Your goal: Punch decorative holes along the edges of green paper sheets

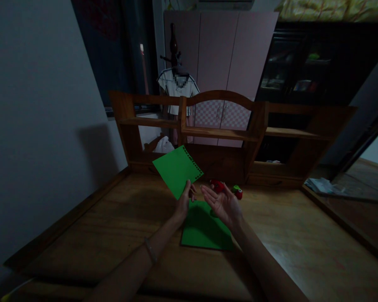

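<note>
My left hand [185, 199] grips a loose green sheet of paper [176, 170] by its lower edge, thumb on the near side. A row of punched holes runs along the sheet's right edge. Palm up and fingers stretched, my right hand [223, 203] holds nothing and hovers over a green pad [204, 235] lying on the desk. Part of the pad is hidden by my right hand and lies in shadow. Just beyond the right hand sit a red object [217, 185], partly covered by my fingers, and a small red and green toy-like thing [237, 191].
The wooden desk [138, 209] has a shelf unit [220, 133] along its back edge. A white wall [44, 147] borders the left side. Past the shelf, a shirt [180, 90] hangs on a stand before a pink wardrobe [214, 54]. Pale folded material [323, 186] lies at the right.
</note>
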The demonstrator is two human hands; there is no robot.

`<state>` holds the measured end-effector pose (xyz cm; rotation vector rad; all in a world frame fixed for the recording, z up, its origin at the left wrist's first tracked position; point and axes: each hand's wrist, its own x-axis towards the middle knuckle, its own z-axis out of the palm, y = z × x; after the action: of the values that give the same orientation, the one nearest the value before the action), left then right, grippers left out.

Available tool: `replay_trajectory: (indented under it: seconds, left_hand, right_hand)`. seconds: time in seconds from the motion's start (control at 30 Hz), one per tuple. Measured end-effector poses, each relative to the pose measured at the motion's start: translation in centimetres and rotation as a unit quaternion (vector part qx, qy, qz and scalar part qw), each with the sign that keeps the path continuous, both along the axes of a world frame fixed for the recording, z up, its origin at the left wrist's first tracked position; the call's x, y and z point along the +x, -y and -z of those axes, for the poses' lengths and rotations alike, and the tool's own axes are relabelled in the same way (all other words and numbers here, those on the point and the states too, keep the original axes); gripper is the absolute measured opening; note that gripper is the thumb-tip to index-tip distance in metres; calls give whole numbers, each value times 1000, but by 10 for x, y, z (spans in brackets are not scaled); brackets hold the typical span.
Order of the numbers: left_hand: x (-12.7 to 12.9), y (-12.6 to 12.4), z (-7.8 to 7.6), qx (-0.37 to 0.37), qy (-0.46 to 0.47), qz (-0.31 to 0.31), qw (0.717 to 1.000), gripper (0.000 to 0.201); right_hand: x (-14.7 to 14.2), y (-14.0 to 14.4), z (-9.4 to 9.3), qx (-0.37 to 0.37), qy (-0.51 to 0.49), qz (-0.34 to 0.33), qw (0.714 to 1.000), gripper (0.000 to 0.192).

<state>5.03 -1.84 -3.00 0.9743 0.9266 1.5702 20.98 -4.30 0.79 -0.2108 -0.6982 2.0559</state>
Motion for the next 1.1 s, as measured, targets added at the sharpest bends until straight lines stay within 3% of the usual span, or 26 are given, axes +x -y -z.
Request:
replay_trajectory:
  seconds: [0.33, 0.63, 1.1]
  left_hand:
    - [0, -1, 2, 6, -5, -3, 1000, 46]
    - [1, 2, -1, 16, -16, -5, 1000, 44]
    - [0, 0, 3, 26, -36, -10, 999, 45]
  right_hand:
    - [2, -3, 2, -22, -9, 2, 1000, 32]
    - [10, -8, 21, 14, -133, -21, 991, 28]
    - [9, 0, 19, 0, -141, -7, 990, 29]
